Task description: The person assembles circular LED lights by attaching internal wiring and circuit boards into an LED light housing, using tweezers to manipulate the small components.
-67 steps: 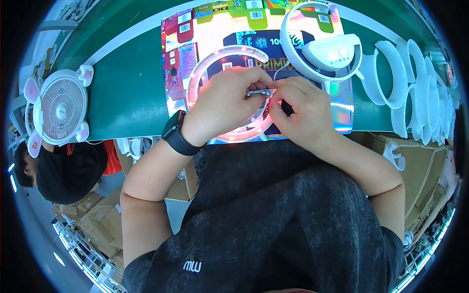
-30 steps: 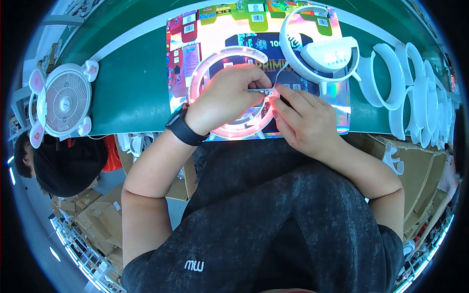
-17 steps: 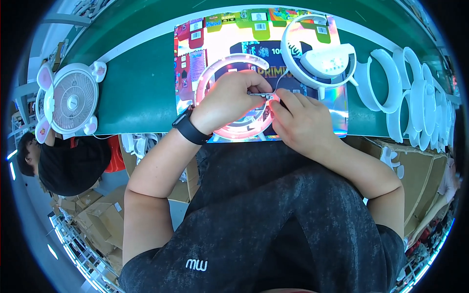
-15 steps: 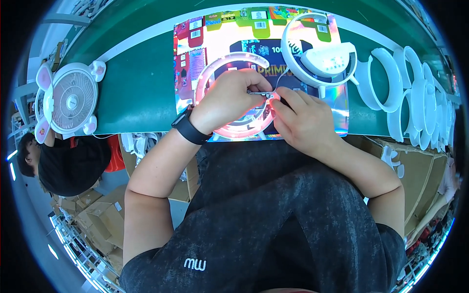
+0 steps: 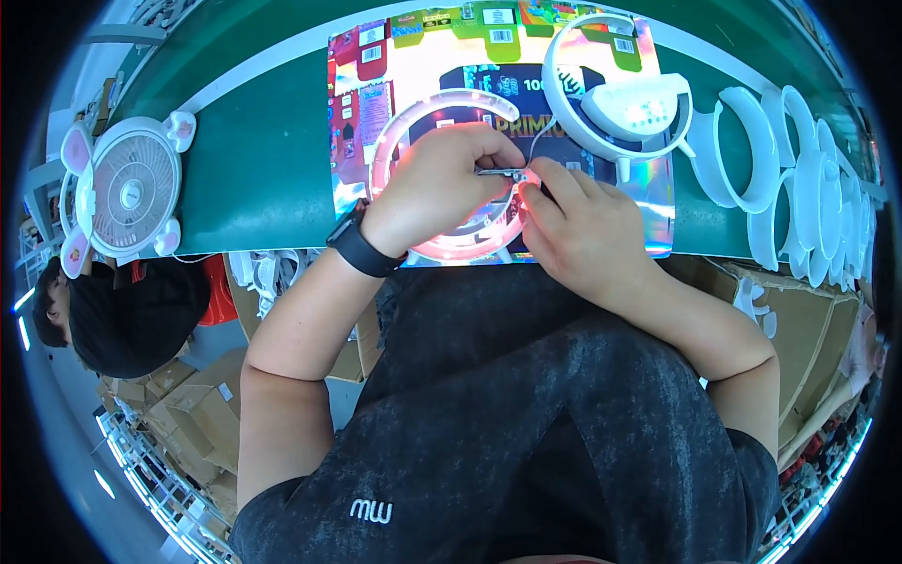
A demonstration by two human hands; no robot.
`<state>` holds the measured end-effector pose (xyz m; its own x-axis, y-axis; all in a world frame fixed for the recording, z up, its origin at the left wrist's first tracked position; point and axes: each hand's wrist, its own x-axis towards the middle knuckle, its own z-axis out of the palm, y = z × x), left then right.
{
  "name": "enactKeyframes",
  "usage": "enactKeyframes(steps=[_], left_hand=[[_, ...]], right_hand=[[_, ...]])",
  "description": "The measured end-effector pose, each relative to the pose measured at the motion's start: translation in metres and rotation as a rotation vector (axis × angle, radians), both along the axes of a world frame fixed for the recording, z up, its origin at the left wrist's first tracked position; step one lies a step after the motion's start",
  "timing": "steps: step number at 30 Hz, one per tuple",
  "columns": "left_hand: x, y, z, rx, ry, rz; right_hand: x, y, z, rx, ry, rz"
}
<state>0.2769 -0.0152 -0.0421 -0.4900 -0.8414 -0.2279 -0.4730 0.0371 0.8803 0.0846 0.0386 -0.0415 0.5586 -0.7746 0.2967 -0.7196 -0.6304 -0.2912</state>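
Observation:
A small thin circuit board (image 5: 501,172) is pinched between the thumb and fingers of my left hand (image 5: 437,183), which wears a black watch. My right hand (image 5: 592,230) is closed at the board's right end, its fingertips meeting around a small part I cannot make out. Under my hands lies a C-shaped ring (image 5: 385,146) glowing pink-red, its middle hidden by my left hand. A thin white cable (image 5: 536,141) runs up from my fingertips toward a white ring with a thick base part (image 5: 634,103) at the upper right.
A shiny printed cardboard sheet (image 5: 359,188) covers the middle of the green table (image 5: 244,197). On the left stands a white fan (image 5: 132,193); several white rings (image 5: 723,150) stand along the right. Cardboard boxes (image 5: 202,423) and a seated person (image 5: 132,315) are beyond the near edge.
The table and the things on it sit slightly higher in the view. My hands keep nearly the same hold, with only small finger movement at the board.

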Motion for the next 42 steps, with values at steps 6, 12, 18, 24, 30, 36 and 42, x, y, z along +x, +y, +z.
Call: enactKeyframes(steps=[6,12,18,24,30,36,42], left_hand=[[-0.004,-0.001,-0.003,-0.006,-0.013,-0.019],[-0.011,0.013,-0.001,-0.136,-0.1,0.031],[-0.012,0.012,0.005,-0.344,-0.305,-0.072],[-0.008,0.005,-0.002,-0.209,-0.163,-0.072],[-0.008,0.007,-0.003,-0.156,-0.129,-0.029],[-0.015,0.011,-0.003,-0.22,-0.153,0.029],[-0.01,0.009,-0.004,-0.108,-0.07,0.049]], right_hand=[[-0.005,-0.01,-0.012,0.086,-0.191,-0.03],[0.0,-0.017,-0.01,0.441,-0.49,-0.244],[-0.003,-0.024,-0.009,0.698,-0.615,-0.269],[-0.003,-0.029,-0.013,0.792,-0.63,-0.269],[0.003,-0.028,-0.009,0.93,-0.707,-0.29],[-0.003,-0.009,-0.018,0.312,-0.492,-0.145],[-0.001,0.0,-0.015,0.07,-0.219,-0.099]])
